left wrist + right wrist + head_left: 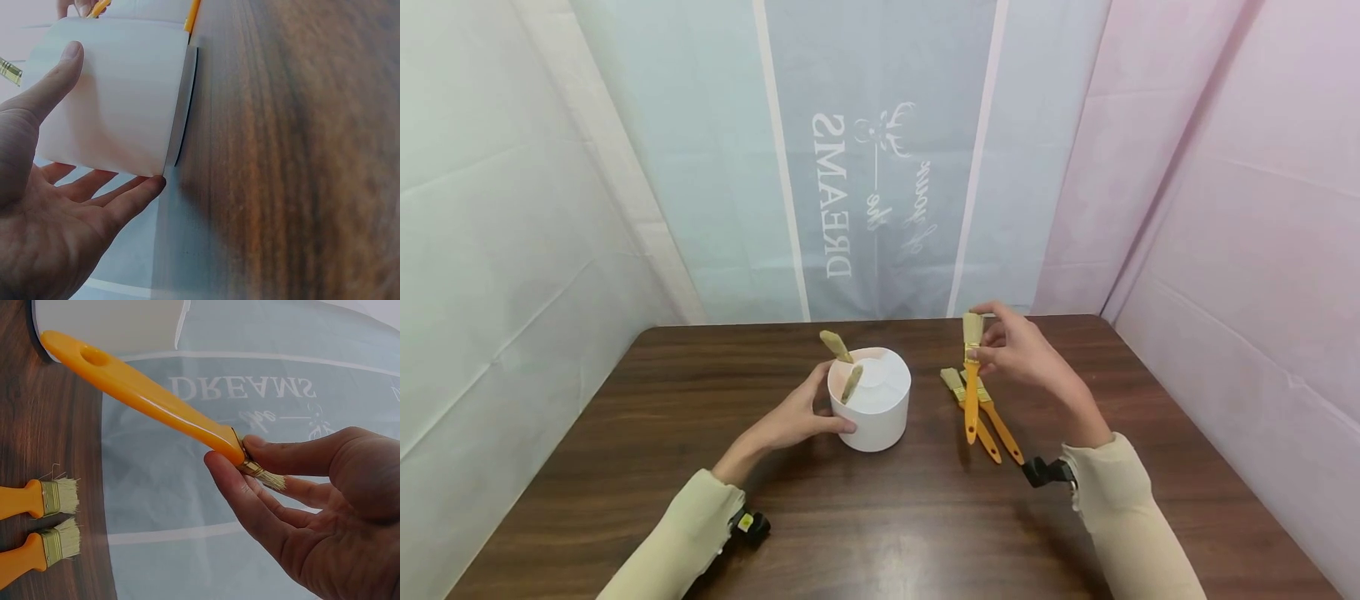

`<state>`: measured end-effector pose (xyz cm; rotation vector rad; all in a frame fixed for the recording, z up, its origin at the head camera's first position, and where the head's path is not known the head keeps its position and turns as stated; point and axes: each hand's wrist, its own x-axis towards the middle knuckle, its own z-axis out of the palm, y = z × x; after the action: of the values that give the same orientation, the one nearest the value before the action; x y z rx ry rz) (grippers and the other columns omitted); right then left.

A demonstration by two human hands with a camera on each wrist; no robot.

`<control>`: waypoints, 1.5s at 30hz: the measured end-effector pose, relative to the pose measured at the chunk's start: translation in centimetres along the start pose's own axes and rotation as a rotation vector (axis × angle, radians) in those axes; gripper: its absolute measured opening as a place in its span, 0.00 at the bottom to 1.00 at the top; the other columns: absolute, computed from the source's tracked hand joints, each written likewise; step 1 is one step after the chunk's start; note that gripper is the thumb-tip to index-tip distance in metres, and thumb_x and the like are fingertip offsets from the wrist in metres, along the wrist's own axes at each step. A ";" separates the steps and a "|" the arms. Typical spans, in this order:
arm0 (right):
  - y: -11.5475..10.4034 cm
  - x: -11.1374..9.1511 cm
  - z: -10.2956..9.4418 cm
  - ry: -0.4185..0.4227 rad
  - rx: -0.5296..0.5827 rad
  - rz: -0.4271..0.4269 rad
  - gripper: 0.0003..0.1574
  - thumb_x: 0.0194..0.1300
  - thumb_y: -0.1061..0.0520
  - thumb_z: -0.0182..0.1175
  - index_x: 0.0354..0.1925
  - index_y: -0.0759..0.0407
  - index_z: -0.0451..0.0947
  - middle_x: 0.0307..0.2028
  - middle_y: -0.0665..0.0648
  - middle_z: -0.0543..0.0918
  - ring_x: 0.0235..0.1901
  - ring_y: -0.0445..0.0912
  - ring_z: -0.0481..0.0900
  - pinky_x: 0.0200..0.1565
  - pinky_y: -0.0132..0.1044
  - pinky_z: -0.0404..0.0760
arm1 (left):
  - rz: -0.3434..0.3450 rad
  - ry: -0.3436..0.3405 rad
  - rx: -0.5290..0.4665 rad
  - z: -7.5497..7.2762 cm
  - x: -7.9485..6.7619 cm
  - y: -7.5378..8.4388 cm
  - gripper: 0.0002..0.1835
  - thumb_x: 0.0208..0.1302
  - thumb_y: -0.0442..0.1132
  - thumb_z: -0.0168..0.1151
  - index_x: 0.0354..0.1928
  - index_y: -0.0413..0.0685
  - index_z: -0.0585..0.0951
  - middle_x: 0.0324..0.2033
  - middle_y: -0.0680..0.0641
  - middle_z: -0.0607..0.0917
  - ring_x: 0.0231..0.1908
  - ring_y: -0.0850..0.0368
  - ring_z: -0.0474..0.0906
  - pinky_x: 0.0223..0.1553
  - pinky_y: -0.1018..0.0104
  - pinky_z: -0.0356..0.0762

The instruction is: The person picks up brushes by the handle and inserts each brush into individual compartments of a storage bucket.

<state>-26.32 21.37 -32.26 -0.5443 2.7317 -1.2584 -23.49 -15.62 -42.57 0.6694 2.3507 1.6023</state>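
Observation:
In the head view a round white container (880, 427) stands on the table, with two paintbrushes (836, 344) leaning in it, bristles up. My left hand (797, 414) grips its left side; the left wrist view has the thumb on one side of the wall (119, 94) and the fingers on the other. To the right, my right hand (1018, 348) pinches a yellow-handled paintbrush (972, 408) near its metal band, with the handle hanging down. Below that brush, two more yellow paintbrushes (1004, 433) lie on the table, their bristles towards the back.
The dark wooden table (880, 517) ends at a pale blue cloth backdrop (887, 283) with white lettering. Light cloth walls (497, 333) close in the left and right sides. A small black wrist camera (1047, 472) sits at the right sleeve.

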 end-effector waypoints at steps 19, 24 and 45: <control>-1.4 -0.4 -0.2 0.062 0.008 -0.054 0.42 0.70 0.64 0.65 0.76 0.61 0.58 0.40 0.67 0.83 0.31 0.50 0.88 0.35 0.38 0.89 | -0.004 0.007 0.014 0.1 0.3 0.0 0.56 0.57 0.43 0.80 0.80 0.55 0.52 0.76 0.44 0.64 0.77 0.41 0.61 0.68 0.42 0.74; -1.3 -0.5 -0.1 0.077 0.040 -0.061 0.42 0.70 0.66 0.65 0.76 0.61 0.59 0.39 0.67 0.81 0.31 0.50 0.87 0.35 0.38 0.89 | 0.005 0.002 0.008 0.1 0.3 -0.1 0.56 0.57 0.42 0.80 0.80 0.55 0.53 0.76 0.45 0.64 0.77 0.43 0.61 0.67 0.43 0.75; -2.2 -0.4 0.6 0.102 0.051 -0.085 0.40 0.70 0.67 0.65 0.74 0.60 0.61 0.38 0.66 0.81 0.35 0.60 0.89 0.34 0.37 0.89 | 0.010 0.003 0.009 -0.1 0.1 -0.2 0.57 0.57 0.41 0.80 0.80 0.53 0.52 0.75 0.44 0.64 0.77 0.43 0.61 0.67 0.43 0.75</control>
<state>-25.14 19.74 -31.07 -0.6137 2.7762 -1.4092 -23.71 -15.72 -42.69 0.6818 2.3617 1.5993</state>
